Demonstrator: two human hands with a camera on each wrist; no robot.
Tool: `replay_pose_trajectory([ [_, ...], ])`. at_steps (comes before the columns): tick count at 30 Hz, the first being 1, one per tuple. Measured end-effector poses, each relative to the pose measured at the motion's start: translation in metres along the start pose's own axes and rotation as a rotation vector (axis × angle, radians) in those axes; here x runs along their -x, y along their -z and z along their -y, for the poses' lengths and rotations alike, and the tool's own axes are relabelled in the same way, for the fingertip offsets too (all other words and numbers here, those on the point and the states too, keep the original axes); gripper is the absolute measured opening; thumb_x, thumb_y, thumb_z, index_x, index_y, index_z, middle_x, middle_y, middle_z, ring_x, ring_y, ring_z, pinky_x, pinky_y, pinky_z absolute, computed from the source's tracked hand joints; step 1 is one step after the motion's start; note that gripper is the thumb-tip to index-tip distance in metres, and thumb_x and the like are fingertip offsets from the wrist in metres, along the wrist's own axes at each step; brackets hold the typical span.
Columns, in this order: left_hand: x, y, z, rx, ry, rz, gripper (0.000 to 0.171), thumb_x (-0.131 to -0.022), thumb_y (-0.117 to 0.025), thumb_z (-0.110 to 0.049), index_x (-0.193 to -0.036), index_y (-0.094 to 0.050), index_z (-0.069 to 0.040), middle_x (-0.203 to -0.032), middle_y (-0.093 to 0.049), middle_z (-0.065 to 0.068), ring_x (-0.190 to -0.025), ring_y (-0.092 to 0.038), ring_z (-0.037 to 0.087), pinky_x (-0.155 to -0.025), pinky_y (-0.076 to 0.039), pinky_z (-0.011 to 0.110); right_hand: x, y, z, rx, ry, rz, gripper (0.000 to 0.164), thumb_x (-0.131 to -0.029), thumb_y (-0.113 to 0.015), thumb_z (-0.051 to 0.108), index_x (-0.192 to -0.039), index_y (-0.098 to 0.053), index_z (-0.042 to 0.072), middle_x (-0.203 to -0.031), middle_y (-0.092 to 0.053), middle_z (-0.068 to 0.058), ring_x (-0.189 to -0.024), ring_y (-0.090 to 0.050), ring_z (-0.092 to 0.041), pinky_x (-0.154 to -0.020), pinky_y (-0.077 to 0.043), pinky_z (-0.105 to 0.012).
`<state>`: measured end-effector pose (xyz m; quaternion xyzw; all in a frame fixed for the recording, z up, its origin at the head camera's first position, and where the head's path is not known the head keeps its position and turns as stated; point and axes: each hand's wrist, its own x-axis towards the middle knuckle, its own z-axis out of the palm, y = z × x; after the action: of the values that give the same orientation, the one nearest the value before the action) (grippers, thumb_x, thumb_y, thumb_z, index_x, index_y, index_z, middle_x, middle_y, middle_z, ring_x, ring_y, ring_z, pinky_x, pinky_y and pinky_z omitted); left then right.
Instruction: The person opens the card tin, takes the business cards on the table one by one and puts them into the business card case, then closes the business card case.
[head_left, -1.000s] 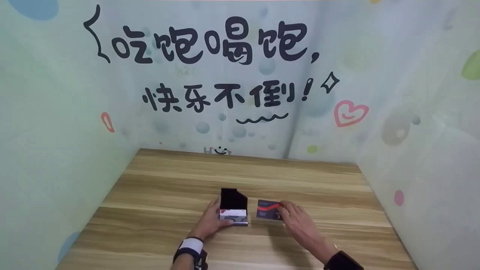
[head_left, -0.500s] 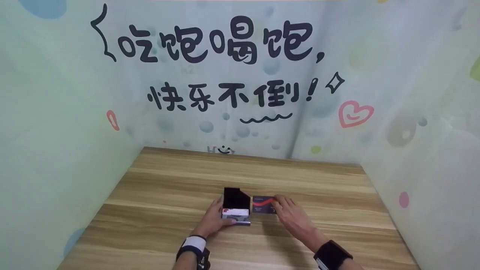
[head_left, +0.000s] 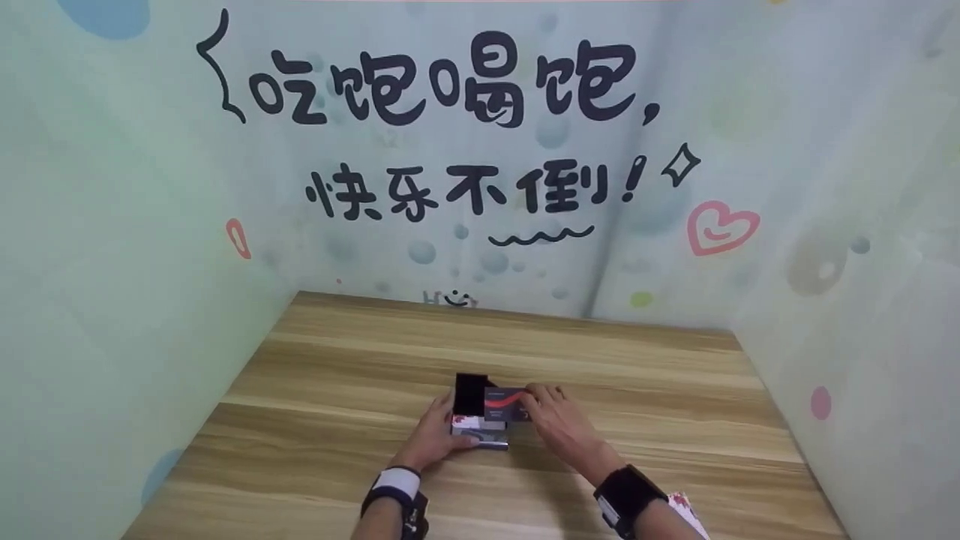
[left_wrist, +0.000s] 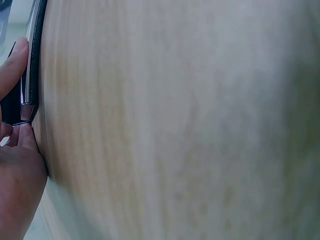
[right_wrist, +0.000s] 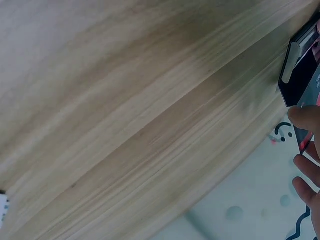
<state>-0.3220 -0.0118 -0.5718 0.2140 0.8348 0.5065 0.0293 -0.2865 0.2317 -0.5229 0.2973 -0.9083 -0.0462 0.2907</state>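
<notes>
My left hand (head_left: 431, 439) grips an open card case (head_left: 471, 391), its dark lid raised and its thumb on the silvery front edge. A white card with red print (head_left: 466, 422) shows inside. My right hand (head_left: 562, 426) pinches a dark card with a red stripe (head_left: 501, 405) by its right end. The card's left end overlaps the case's right half; whether they touch, I cannot tell. At the left wrist view's edge, the case (left_wrist: 35, 65) appears side-on. The right wrist view has the thumb (right_wrist: 304, 118) on the dark card, near the case (right_wrist: 290, 82).
Under the hands is a wood-grain table (head_left: 337, 375), with printed walls (head_left: 97, 285) on the left, back and right. A white card with red marks (head_left: 682, 508) lies partly hidden by the right forearm. A small white piece (right_wrist: 4, 207) shows at the right wrist view's left edge.
My right hand has carried the dark card leftward, from apart from the case to overlapping its right half. The left hand still holds the case. The white card by the right forearm has come into view.
</notes>
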Motion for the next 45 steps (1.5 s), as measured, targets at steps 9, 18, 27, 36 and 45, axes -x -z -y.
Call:
replay_pose_trajectory([
  [9,-0.001,0.001,-0.002,0.025,0.034,-0.004,0.096,-0.066,-0.08,-0.024,-0.144,-0.027,-0.01,-0.143,-0.032,0.025,-0.132,-0.03,0.04,-0.11,-0.023,0.053,-0.017,-0.012,0.016,0.017,-0.017,0.07,0.038,-0.07,-0.064,-0.004,-0.105,-0.054,0.008,-0.105,-0.056,-0.007,-0.094,-0.058,-0.022,-0.08,-0.049,-0.038],
  [18,-0.001,-0.001,-0.001,0.058,0.029,0.007,0.096,-0.067,-0.08,-0.02,-0.144,-0.025,-0.006,-0.144,-0.028,0.026,-0.133,-0.027,0.04,-0.111,-0.021,0.051,-0.03,-0.02,0.027,0.023,-0.041,0.129,0.043,-0.066,-0.066,-0.001,-0.106,-0.056,0.01,-0.106,-0.057,-0.009,-0.096,-0.059,-0.024,-0.083,-0.049,-0.04],
  [27,-0.001,0.0,-0.003,0.043,0.016,0.009,0.094,-0.068,-0.079,-0.02,-0.143,-0.026,-0.002,-0.146,-0.027,0.024,-0.134,-0.027,0.038,-0.112,-0.021,0.05,-0.037,-0.024,0.037,-0.031,-0.075,0.233,0.062,-0.057,-0.075,0.005,-0.116,-0.055,0.01,-0.119,-0.053,-0.015,-0.107,-0.055,-0.029,-0.092,-0.046,-0.047],
  [36,0.0,0.0,-0.002,0.031,0.03,0.005,0.096,-0.068,-0.079,-0.02,-0.145,-0.024,-0.006,-0.142,-0.032,0.024,-0.132,-0.032,0.037,-0.111,-0.024,0.05,-0.043,-0.026,0.047,-0.056,-0.186,0.27,0.052,-0.063,-0.073,0.002,-0.112,-0.061,0.013,-0.117,-0.056,-0.014,-0.103,-0.057,-0.029,-0.085,-0.048,-0.046],
  [45,0.0,0.0,0.001,0.021,0.024,-0.005,0.096,-0.067,-0.079,-0.024,-0.144,-0.025,-0.005,-0.142,-0.033,0.024,-0.131,-0.032,0.039,-0.11,-0.024,0.051,-0.05,-0.024,0.054,-0.089,-0.298,0.376,0.043,-0.07,-0.072,0.003,-0.11,-0.066,0.019,-0.112,-0.057,-0.01,-0.098,-0.058,-0.029,-0.082,-0.049,-0.046],
])
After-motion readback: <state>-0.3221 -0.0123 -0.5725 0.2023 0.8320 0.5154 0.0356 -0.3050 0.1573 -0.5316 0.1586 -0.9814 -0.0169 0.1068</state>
